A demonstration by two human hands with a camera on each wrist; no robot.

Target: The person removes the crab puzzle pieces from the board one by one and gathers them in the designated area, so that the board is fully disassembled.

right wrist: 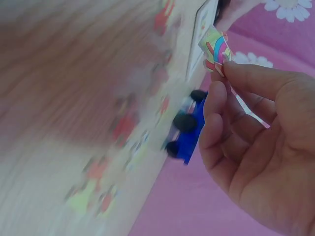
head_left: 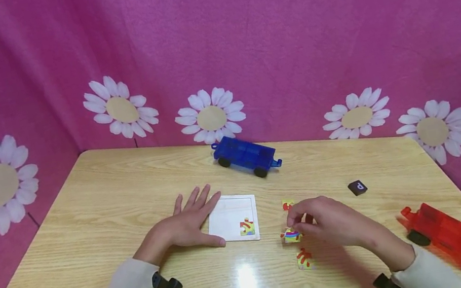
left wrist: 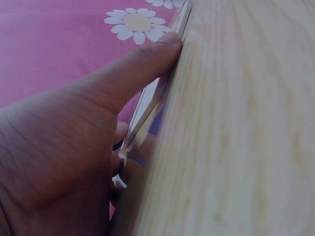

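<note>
A square white puzzle tray (head_left: 226,212) lies on the table, with one yellow-and-red puzzle piece (head_left: 247,227) in its near right corner. My left hand (head_left: 185,228) rests at the tray's left side, fingers spread, thumb and forefinger against its edge. The left wrist view shows the thumb (left wrist: 147,61) along the tray's rim. Right of the tray, my right hand (head_left: 334,222) pinches a puzzle piece with a rainbow stripe (right wrist: 216,51) between thumb and fingertips, held above the table. Another piece (head_left: 287,204) lies just beyond that hand, partly covered, and one more (head_left: 304,258) lies nearer me.
A blue toy wagon (head_left: 245,154) stands at the back of the wooden table (head_left: 126,183). A red toy wagon (head_left: 458,243) is at the right edge. A small black tile (head_left: 357,187) with a white letter lies behind the right hand. Pink cloth (head_left: 239,34) surrounds the table.
</note>
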